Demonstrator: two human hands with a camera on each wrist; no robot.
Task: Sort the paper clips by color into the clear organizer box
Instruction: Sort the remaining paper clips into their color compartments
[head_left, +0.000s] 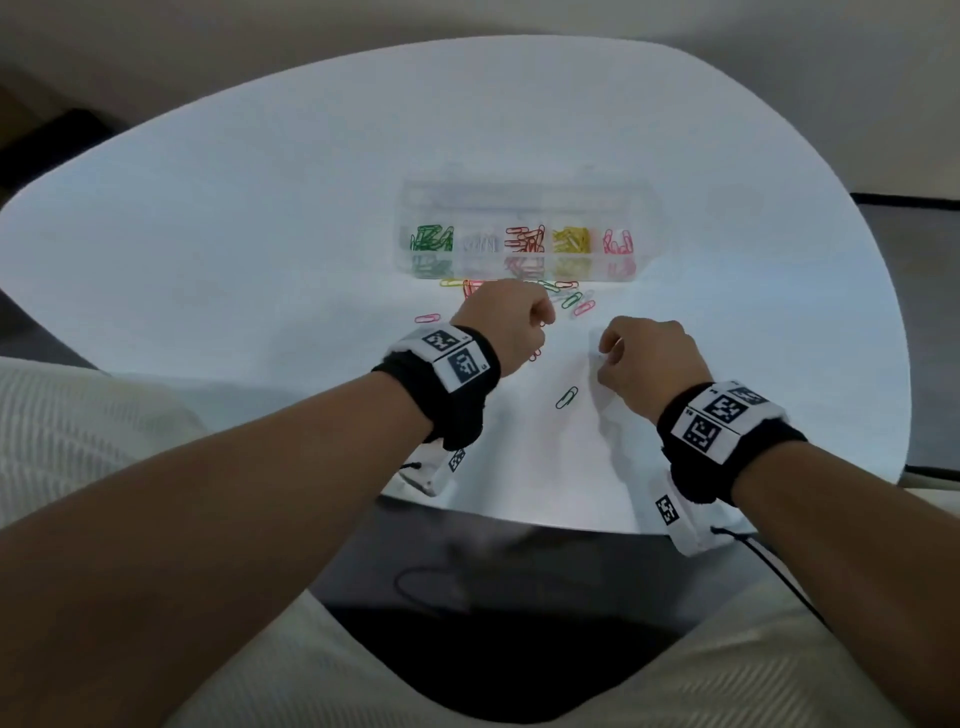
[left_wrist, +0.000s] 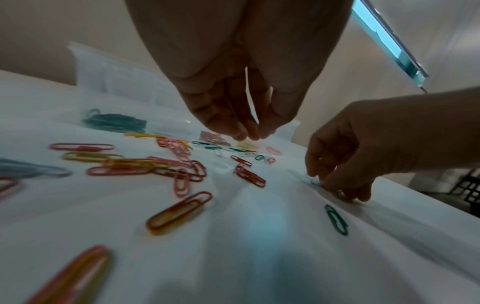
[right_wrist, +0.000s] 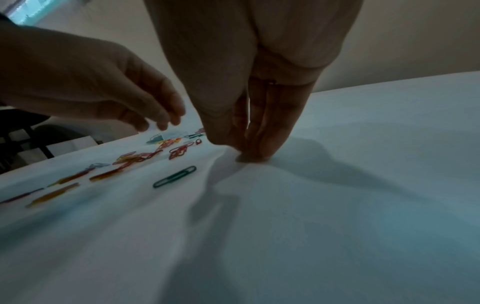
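The clear organizer box (head_left: 519, 208) stands mid-table, with green, white, red, yellow and pink clips in separate compartments. Loose paper clips (head_left: 563, 296) lie scattered in front of it, red, pink, yellow and green ones (left_wrist: 179, 172). My left hand (head_left: 540, 317) hovers over this pile with fingers hanging loosely curled (left_wrist: 253, 133), and nothing shows between them. My right hand (head_left: 602, 358) has its fingertips down on the table (right_wrist: 249, 154), pinching a pale paper clip (left_wrist: 314, 182) that is mostly hidden. A single green clip (head_left: 567, 397) lies just left of that hand.
The white table (head_left: 260, 208) has wide bare areas left, right and behind the box. Its near edge (head_left: 519, 519) runs just behind my wrists. A black crate (left_wrist: 467, 189) sits off the table's right side, and a pale cushion (head_left: 78, 415) lies at the left.
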